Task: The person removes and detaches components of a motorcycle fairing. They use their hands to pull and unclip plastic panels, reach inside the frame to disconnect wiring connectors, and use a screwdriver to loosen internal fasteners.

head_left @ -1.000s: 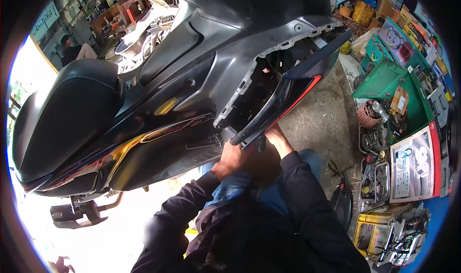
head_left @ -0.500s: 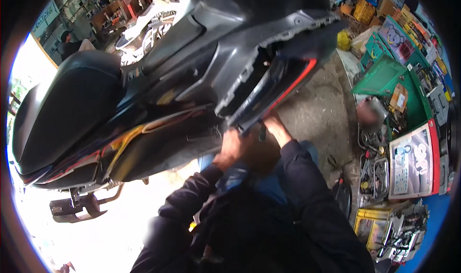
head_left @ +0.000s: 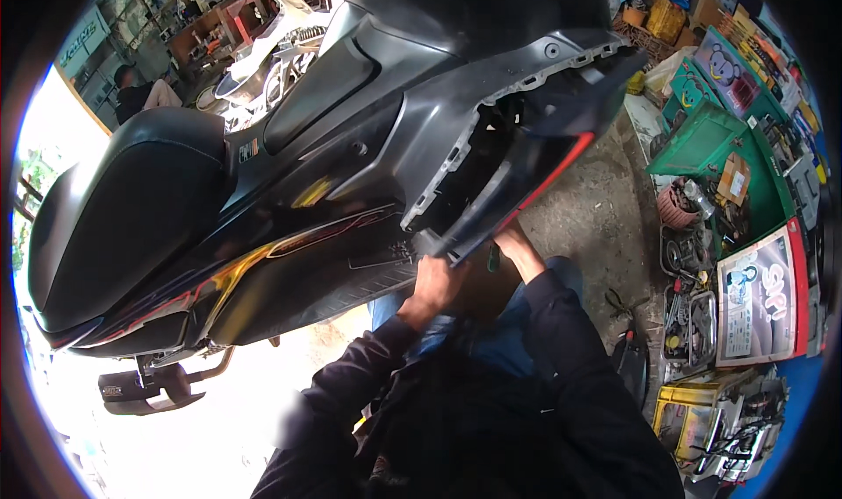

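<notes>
A black scooter (head_left: 351, 148) lies across the view, its seat at the left. Along its front side a dark fairing panel (head_left: 526, 179) with a red stripe stands partly away from the body, leaving a gap lined with clip tabs. My left hand (head_left: 438, 284) is closed around the panel's lower end, next to the footboard (head_left: 377, 275). At the panel's lower outer edge, my right hand (head_left: 519, 249) grips it from beneath, its fingertips hidden behind the panel. Between my hands hangs a small greenish thing (head_left: 493, 258), too unclear to name.
To the right stand a green toolbox (head_left: 702, 139), a red wire basket (head_left: 677, 208), metal trays of tools (head_left: 688, 324) and a yellow crate (head_left: 680, 411). A dark pointed part (head_left: 627, 359) lies on the concrete floor (head_left: 574, 201). A person (head_left: 140, 94) sits at the far left.
The view has shifted slightly, so scooter and panel appear a little lower and further right. Both hands keep their hold on the panel.
</notes>
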The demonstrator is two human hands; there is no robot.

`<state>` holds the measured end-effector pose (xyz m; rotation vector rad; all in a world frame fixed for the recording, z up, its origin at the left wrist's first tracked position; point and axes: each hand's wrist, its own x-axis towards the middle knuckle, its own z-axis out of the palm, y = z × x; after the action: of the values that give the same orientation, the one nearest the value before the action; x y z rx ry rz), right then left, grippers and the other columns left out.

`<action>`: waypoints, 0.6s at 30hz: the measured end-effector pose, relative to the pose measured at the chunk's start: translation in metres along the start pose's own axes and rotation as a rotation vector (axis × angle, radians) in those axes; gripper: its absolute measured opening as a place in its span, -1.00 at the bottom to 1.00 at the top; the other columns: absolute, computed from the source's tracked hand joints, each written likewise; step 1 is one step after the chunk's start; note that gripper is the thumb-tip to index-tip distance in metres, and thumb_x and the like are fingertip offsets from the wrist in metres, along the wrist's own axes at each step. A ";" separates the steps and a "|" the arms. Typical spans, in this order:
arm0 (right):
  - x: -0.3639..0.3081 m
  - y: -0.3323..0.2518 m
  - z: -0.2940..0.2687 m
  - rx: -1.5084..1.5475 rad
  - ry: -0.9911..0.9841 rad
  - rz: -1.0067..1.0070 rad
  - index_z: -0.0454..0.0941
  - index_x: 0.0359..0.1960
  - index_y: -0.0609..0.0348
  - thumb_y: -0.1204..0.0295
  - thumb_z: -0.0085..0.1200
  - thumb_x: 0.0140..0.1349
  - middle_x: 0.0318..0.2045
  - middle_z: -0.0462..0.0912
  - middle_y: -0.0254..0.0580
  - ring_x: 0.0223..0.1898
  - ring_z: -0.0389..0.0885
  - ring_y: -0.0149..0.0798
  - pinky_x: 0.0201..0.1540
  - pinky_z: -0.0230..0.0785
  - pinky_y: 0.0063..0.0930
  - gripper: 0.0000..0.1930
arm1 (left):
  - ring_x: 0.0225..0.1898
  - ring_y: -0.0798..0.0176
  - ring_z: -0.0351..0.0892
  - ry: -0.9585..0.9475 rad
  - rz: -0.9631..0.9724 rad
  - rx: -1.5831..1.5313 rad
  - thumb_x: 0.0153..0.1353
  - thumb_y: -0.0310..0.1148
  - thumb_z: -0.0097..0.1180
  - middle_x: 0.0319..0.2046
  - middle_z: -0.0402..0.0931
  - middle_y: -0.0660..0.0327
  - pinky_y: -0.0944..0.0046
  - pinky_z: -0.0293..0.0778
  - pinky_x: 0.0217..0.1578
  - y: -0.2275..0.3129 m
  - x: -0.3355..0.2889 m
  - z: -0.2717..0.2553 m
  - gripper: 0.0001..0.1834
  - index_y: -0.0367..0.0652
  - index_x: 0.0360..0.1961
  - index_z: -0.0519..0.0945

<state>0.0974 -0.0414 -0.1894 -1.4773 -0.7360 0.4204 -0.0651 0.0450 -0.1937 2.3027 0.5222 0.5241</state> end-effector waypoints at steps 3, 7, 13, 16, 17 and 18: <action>0.011 -0.002 0.004 -0.116 0.016 -0.020 0.55 -0.28 0.15 0.45 0.08 0.18 -0.38 0.57 -0.35 -0.32 0.49 -0.40 -0.27 0.39 -0.43 -0.89 | -0.26 -0.24 0.57 0.080 0.118 0.027 0.06 -0.25 0.25 -0.32 0.56 -0.22 -0.07 0.51 -0.24 -0.004 0.002 0.004 -0.63 -0.31 -0.19 0.58; 0.005 0.008 0.003 -0.019 0.014 0.051 0.55 -0.39 0.19 0.47 0.06 0.16 -0.43 0.56 -0.32 -0.34 0.49 -0.40 -0.27 0.38 -0.40 -0.93 | -0.21 -0.23 0.56 0.059 0.086 -0.185 0.09 -0.30 0.20 -0.26 0.57 -0.15 -0.04 0.50 -0.22 0.008 -0.003 -0.004 -0.67 -0.19 -0.13 0.57; 0.009 0.024 -0.021 0.112 -0.083 -0.009 0.56 -0.39 0.18 0.47 0.00 0.18 -0.46 0.58 -0.28 -0.42 0.50 -0.40 -0.38 0.37 -0.41 -0.90 | -0.25 -0.20 0.57 -0.019 0.193 -0.143 0.14 -0.34 0.13 -0.33 0.57 -0.11 -0.04 0.51 -0.27 0.013 0.002 -0.005 -0.74 -0.19 -0.15 0.56; 0.005 0.006 -0.017 0.184 -0.079 0.376 0.62 -0.32 0.12 0.49 -0.01 0.19 -0.55 0.58 -0.39 -0.64 0.37 -0.55 -0.69 0.10 -0.59 -0.86 | -0.24 -0.20 0.56 -0.071 0.154 -0.138 0.16 -0.33 0.14 -0.31 0.57 -0.10 -0.05 0.50 -0.25 0.002 0.000 -0.009 -0.71 -0.20 -0.10 0.55; 0.005 -0.003 -0.013 0.181 -0.066 0.367 0.62 -0.32 0.12 0.49 -0.01 0.19 -0.55 0.58 -0.39 -0.64 0.37 -0.55 -0.69 0.10 -0.59 -0.86 | -0.24 -0.20 0.56 -0.074 0.169 -0.141 0.16 -0.33 0.14 -0.31 0.57 -0.10 -0.05 0.50 -0.25 0.000 0.001 -0.011 -0.71 -0.20 -0.10 0.55; 0.007 -0.012 -0.006 0.207 -0.013 0.342 0.63 -0.31 0.10 0.48 -0.01 0.20 -0.54 0.59 -0.40 -0.63 0.38 -0.53 -0.67 0.12 -0.59 -0.85 | -0.21 -0.20 0.55 -0.046 0.273 -0.091 0.16 -0.32 0.14 -0.28 0.57 -0.10 -0.05 0.48 -0.20 -0.002 0.002 -0.016 -0.69 -0.19 -0.08 0.55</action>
<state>0.1046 -0.0424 -0.1756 -1.4056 -0.4337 0.7449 -0.0718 0.0560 -0.1845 2.3048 0.1571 0.6100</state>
